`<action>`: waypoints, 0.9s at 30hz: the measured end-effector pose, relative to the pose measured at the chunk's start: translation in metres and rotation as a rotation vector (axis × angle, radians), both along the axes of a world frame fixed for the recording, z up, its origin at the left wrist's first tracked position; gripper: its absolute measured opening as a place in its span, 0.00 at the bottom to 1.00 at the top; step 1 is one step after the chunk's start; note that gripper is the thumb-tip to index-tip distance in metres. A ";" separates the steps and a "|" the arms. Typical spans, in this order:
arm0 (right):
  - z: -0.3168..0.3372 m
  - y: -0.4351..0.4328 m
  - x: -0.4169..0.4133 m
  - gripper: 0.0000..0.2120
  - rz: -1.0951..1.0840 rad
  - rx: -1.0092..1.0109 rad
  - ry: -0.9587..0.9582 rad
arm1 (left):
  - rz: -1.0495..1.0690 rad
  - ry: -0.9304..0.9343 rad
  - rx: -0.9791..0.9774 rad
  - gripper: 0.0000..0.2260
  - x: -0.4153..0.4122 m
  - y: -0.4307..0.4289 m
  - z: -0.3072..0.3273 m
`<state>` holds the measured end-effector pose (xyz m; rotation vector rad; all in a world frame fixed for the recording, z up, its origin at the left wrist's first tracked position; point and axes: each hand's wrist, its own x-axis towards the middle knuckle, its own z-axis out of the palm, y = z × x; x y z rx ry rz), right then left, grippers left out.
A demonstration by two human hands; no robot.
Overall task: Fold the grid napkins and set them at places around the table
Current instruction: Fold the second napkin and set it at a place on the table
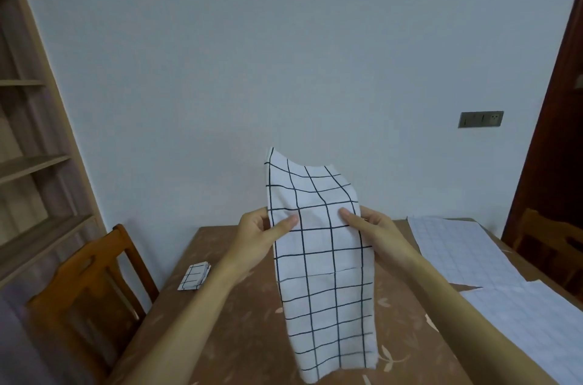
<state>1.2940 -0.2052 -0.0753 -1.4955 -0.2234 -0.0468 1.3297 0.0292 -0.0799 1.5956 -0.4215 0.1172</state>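
Head view: left grip (262, 234) and right grip (373, 226) pinch the side edges of a long grid napkin (328, 274) held upright over the worktop (239, 315). A folded napkin (194, 275) lies at nine o'clock, pale grid sheets (473, 255) at three.

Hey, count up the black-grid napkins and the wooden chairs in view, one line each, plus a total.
Black-grid napkins: 2 (held napkin, folded napkin)
Wooden chairs: 2 (left chair, right chair)
Total: 4
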 end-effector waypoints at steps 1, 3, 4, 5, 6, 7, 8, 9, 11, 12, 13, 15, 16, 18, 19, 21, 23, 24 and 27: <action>0.001 0.000 0.001 0.16 -0.015 0.000 -0.010 | -0.007 0.000 0.018 0.07 0.000 0.003 0.001; 0.004 0.001 0.003 0.19 -0.071 -0.027 -0.028 | -0.026 0.003 0.055 0.08 -0.002 0.007 0.005; 0.005 0.001 0.003 0.22 -0.096 -0.041 -0.037 | -0.033 0.007 0.057 0.09 -0.001 0.008 0.006; 0.005 0.000 0.005 0.23 -0.110 -0.053 -0.051 | -0.036 0.008 0.050 0.10 -0.001 0.009 0.007; 0.005 0.000 0.005 0.22 -0.121 -0.065 -0.066 | -0.026 0.005 0.036 0.10 0.000 0.010 0.007; 0.005 -0.001 0.005 0.19 -0.125 -0.059 -0.072 | -0.008 -0.004 0.022 0.11 0.001 0.011 0.007; 0.006 -0.001 0.004 0.16 -0.128 -0.045 -0.076 | 0.008 -0.012 0.008 0.11 0.002 0.012 0.008; 0.007 -0.002 0.004 0.13 -0.126 -0.027 -0.084 | 0.016 -0.014 -0.005 0.11 0.003 0.013 0.008; 0.008 -0.002 0.003 0.10 -0.126 0.006 -0.092 | 0.009 -0.016 -0.027 0.11 0.004 0.016 0.009; 0.008 -0.002 0.003 0.10 -0.126 0.026 -0.090 | 0.001 -0.020 -0.029 0.11 0.005 0.017 0.010; 0.009 -0.003 0.003 0.10 -0.123 0.045 -0.083 | -0.008 -0.025 -0.029 0.11 0.005 0.018 0.010; 0.009 -0.004 0.002 0.11 -0.112 0.074 -0.061 | -0.022 -0.037 -0.039 0.11 0.005 0.019 0.010; 0.010 -0.004 0.002 0.11 -0.109 0.083 -0.054 | -0.025 -0.044 -0.049 0.11 0.005 0.019 0.010; 0.009 -0.005 0.002 0.11 -0.121 0.097 -0.051 | -0.024 -0.059 -0.065 0.10 0.004 0.020 0.012; 0.009 -0.005 0.003 0.12 -0.127 0.103 -0.050 | -0.025 -0.068 -0.069 0.10 0.004 0.020 0.013; 0.007 -0.005 0.004 0.12 -0.145 0.096 -0.051 | -0.027 -0.088 -0.074 0.09 0.003 0.020 0.014; 0.005 -0.007 0.005 0.12 -0.145 0.102 -0.048 | -0.019 -0.112 -0.078 0.09 0.003 0.020 0.014; 0.006 -0.007 0.005 0.12 -0.134 0.126 -0.032 | -0.012 -0.127 -0.077 0.09 0.003 0.020 0.015; 0.006 -0.008 0.007 0.13 -0.125 0.133 0.020 | 0.013 -0.199 -0.010 0.15 0.004 0.020 0.017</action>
